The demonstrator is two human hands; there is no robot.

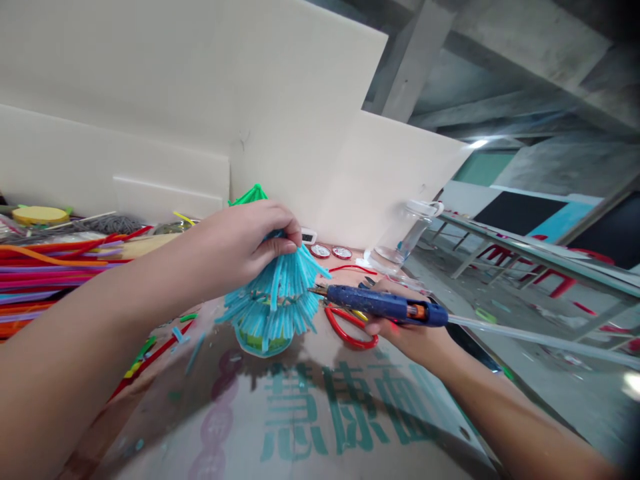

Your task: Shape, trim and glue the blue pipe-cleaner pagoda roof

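A tiered blue craft tree (293, 287), made of short fuzzy pipe-cleaner pieces, stands before me with a yellow-green part at its base. My left hand (257, 240) is closed, thumb and fingers pinching its upper part; what lies between the fingertips is partly hidden. A green pointed top (255, 193) shows behind that hand. My right hand (407, 333) is wrapped round a dark blue hot glue gun (370, 301), a long clear glue stick (505, 333) running out of its back. The gun's nozzle points left, close to the tree's right side.
Red-handled scissors (345, 333) lie under the glue gun. A clear plastic jug (405, 233) stands at the back right. Bundled coloured pipe cleaners (45, 280) lie at the left, with loose scraps nearby. White boards (300, 120) rise behind the table.
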